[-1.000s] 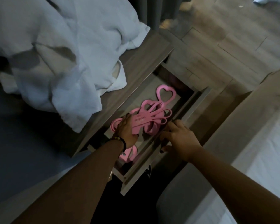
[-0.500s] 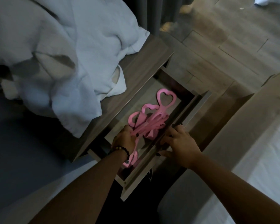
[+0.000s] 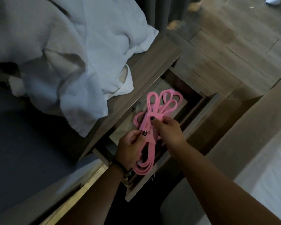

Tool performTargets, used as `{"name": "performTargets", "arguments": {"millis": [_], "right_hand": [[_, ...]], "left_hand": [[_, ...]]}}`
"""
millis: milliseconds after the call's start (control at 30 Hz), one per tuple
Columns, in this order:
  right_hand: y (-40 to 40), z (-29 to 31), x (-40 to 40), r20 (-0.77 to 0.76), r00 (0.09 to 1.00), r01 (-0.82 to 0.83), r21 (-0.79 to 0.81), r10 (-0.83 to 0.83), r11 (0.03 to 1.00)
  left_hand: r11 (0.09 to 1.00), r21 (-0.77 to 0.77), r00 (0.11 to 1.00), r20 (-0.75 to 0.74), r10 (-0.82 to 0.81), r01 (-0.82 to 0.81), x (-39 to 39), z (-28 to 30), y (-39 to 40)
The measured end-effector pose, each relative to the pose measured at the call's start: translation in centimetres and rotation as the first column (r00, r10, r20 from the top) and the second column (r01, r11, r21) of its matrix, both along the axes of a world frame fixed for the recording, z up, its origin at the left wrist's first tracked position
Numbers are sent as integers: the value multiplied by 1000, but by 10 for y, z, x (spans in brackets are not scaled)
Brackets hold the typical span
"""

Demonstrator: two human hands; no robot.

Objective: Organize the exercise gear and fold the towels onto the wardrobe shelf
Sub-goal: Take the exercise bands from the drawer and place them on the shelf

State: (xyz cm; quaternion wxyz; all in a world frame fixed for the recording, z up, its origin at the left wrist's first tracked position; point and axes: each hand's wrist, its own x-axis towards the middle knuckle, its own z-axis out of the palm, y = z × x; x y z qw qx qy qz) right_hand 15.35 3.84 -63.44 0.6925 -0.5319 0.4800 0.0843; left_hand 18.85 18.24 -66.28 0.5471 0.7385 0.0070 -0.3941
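Dim bedroom, open drawer (image 3: 193, 114) beside bed. Pink bands (image 3: 154, 114) bunched above drawer, your left hand (image 3: 130, 148) pinching sleeve end, right hand (image 3: 167, 132) gripping middle. Likely light, floppy, stretchy; loops dangle, so hold at sleeve. Towels (image 3: 63, 54) heaped, unfolded.

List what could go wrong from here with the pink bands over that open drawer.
The pink resistance bands fan into loose loops; one could snag the open drawer edge as they rise. Left hand and right hand only pinch the middle, so strands may slip free.
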Motion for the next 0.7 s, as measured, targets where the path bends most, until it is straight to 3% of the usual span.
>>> {"name": "performTargets", "arguments": {"millis": [100,233,300,400,600,700], "right_hand": [[-4,-3,0,-7,999,36,-72,-37,997],[-13,-2,-5,10,997,81,-87,-81,993],[-18,0,-7,19,994,105,-69,-104,992],[-24,1,-6,27,991,133,-44,-132,990],[-27,3,-3,27,993,119,-33,-118,992],[-28,3,-2,3,993,122,6,-122,993]], "left_hand": [[998,57,998,-64,-22,26,-2,-21,7],[960,281,999,-37,-1,12,-4,-60,18],[913,386,989,-103,-104,136,-10,-74,20],[766,566,947,-95,-307,306,-17,-79,20],[694,631,925,-108,-364,347,-9,-64,12],[814,495,949,-85,-303,304,2,-50,7]]}}
